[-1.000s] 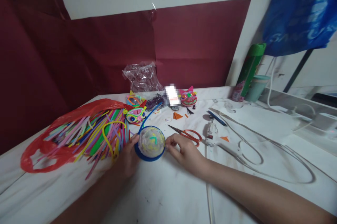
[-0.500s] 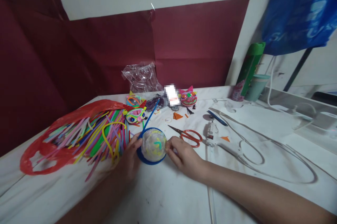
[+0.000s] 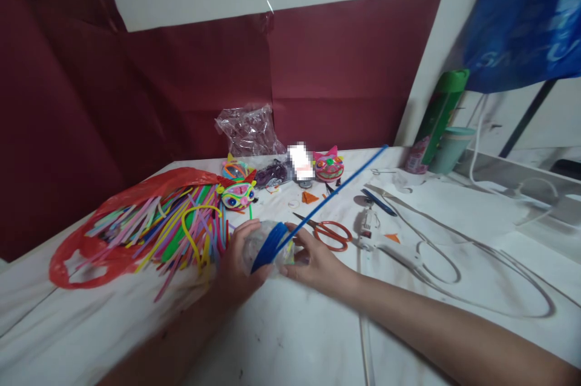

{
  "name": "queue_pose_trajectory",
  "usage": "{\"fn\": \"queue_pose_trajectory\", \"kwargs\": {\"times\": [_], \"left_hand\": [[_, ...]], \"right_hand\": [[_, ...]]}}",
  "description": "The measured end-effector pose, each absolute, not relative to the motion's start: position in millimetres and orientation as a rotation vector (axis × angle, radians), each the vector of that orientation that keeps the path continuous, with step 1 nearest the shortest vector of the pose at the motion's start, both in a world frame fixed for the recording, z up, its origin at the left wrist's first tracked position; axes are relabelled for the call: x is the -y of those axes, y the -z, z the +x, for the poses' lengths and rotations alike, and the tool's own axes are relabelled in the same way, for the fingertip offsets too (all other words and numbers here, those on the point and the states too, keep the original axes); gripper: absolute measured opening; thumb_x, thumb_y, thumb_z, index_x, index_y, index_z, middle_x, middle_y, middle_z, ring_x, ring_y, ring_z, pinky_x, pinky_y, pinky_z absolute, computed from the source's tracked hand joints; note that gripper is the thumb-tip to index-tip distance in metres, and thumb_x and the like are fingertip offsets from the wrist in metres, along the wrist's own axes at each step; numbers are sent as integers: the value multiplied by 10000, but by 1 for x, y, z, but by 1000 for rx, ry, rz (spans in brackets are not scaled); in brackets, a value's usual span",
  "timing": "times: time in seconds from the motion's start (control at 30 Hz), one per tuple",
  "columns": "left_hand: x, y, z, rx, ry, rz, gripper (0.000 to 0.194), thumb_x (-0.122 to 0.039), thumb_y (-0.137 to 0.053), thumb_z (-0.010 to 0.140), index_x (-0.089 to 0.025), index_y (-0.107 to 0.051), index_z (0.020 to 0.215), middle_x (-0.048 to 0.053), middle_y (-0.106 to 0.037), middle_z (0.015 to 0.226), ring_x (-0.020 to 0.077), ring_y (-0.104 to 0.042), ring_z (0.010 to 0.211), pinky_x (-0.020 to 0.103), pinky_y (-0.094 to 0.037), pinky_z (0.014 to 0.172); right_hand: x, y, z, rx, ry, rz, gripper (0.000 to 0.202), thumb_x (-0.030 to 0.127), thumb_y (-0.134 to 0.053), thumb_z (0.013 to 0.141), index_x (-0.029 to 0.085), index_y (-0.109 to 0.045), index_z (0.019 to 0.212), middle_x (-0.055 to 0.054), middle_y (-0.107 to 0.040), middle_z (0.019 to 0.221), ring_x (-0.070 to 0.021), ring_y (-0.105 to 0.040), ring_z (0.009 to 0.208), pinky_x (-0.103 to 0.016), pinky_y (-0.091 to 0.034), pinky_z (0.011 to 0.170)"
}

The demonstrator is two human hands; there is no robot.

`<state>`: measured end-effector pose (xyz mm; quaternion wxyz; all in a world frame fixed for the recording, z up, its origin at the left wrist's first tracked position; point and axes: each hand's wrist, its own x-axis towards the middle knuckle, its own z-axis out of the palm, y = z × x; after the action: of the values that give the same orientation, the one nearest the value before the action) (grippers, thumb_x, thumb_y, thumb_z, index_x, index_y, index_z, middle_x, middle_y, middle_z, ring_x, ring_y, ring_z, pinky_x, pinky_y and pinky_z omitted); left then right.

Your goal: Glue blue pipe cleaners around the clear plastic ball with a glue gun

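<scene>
Between my hands is a clear, rounded plastic ball (image 3: 255, 242), turned on its side. Blue pipe cleaner (image 3: 271, 245) is wrapped round its middle in several turns, and one long loose end sticks up to the far right. My left hand (image 3: 238, 262) curls round the ball's left side, thumb below the blue band. The fingers of my right hand (image 3: 315, 259) close on the right side, where a little yellow-green shows; part of that side is hidden by them. Just beyond the right hand lie orange-handled scissors (image 3: 333, 235).
A red plastic bag (image 3: 72, 274) of colourful pipe cleaners (image 3: 181, 232) spreads at left. Decorated animal-face balls, one yellow-white (image 3: 238, 194) and one pink (image 3: 329, 166), stand behind. A white glue gun (image 3: 370, 235) with its looping cord (image 3: 454, 271) lies right, near a blue pen-like tool (image 3: 379, 202).
The ball has been turned, so its blue band now faces me instead of its yellow-and-green-marked end. The loose blue end has swung from upright to the right. My right hand has shifted round the ball.
</scene>
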<state>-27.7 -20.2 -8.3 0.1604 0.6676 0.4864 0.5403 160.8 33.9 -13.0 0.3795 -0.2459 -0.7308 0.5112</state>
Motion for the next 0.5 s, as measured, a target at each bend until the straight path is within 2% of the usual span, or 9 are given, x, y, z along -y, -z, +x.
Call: {"fn": "queue_pose_trajectory", "kwargs": {"times": [0.17,0.37,0.5], "left_hand": [[17,6,-26,-1410,-1502,1891,601,-189,-746,571,-204,-552,1140,128,-532,1264,351,-464,1223,461,-315,1070],[13,12,-29,-1406,-1454,1824,608,-162,-769,546,-208,-572,1119,117,-547,1248,333,-469,1215,444,-329,1067],[10,15,-31,-1359,-1450,1669,621,-219,-814,550,-214,-601,1134,112,-539,1294,343,-451,1246,427,-325,1073]], "right_hand": [[-37,23,160,1859,-1288,-700,710,221,-743,685,182,-384,1296,-81,-619,1094,-189,-624,913,-331,-523,760],[-38,25,159,1862,-1282,-657,549,168,-714,702,186,-462,1189,-36,-639,992,-168,-638,871,-303,-537,742],[-41,28,159,1828,-1329,-662,515,202,-714,708,188,-467,1160,-39,-642,994,-164,-642,851,-297,-544,716]]}}
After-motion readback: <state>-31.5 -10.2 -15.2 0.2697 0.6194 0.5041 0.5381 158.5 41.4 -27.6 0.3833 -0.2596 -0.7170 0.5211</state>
